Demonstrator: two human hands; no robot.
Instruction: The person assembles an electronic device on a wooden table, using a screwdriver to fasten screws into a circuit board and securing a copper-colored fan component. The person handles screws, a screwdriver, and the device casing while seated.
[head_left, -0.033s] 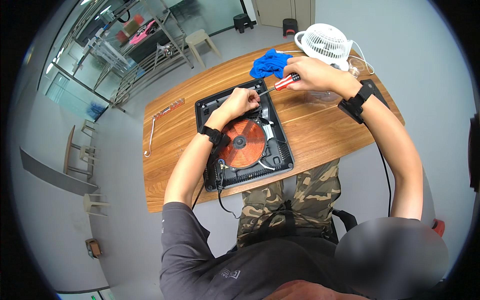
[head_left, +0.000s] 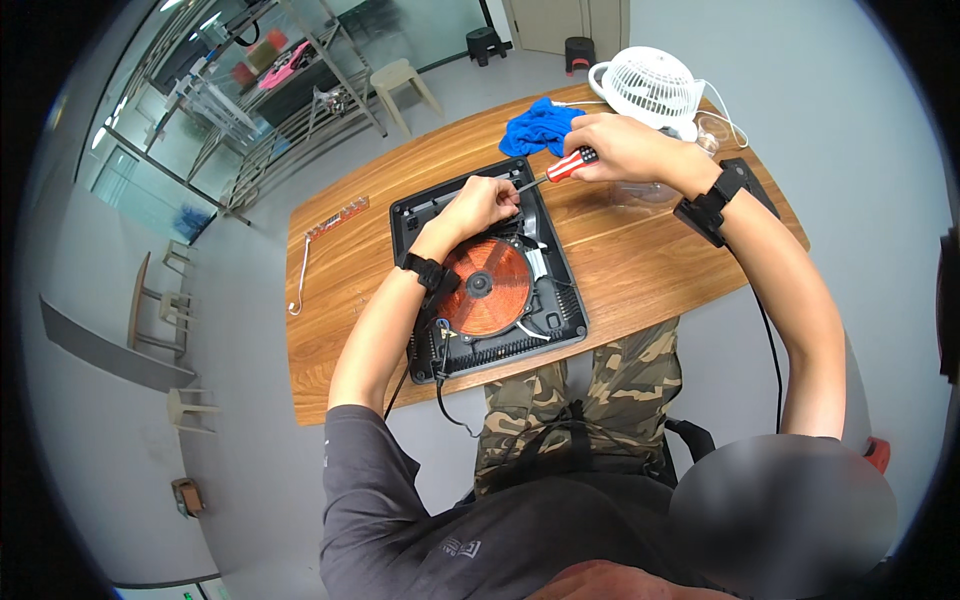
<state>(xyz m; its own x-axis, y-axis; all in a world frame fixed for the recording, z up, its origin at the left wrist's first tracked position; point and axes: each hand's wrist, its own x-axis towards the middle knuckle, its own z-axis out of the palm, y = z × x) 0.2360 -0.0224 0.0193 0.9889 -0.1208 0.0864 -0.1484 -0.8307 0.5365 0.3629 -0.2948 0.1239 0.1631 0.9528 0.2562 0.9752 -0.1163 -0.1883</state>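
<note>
An opened induction cooker [head_left: 573,318] lies on the table, its black casing exposing a round copper coil [head_left: 500,300], a fan part and wires. My right hand [head_left: 615,145] grips a screwdriver [head_left: 565,166] by its red, white and dark handle, the shaft slanting left and down over the cooker's far end. At the shaft's tip, my left hand [head_left: 485,205] is closed in a pinch over the far part of the casing. Whatever its fingertips hold is too small and hidden to make out.
A blue cloth [head_left: 540,128] and a white fan [head_left: 650,85] occupy the table's far right, with a transparent container [head_left: 642,195] under my right wrist. A narrow circuit board [head_left: 340,217] with a white cable lies at left. A black cord [head_left: 440,390] hangs over the near edge.
</note>
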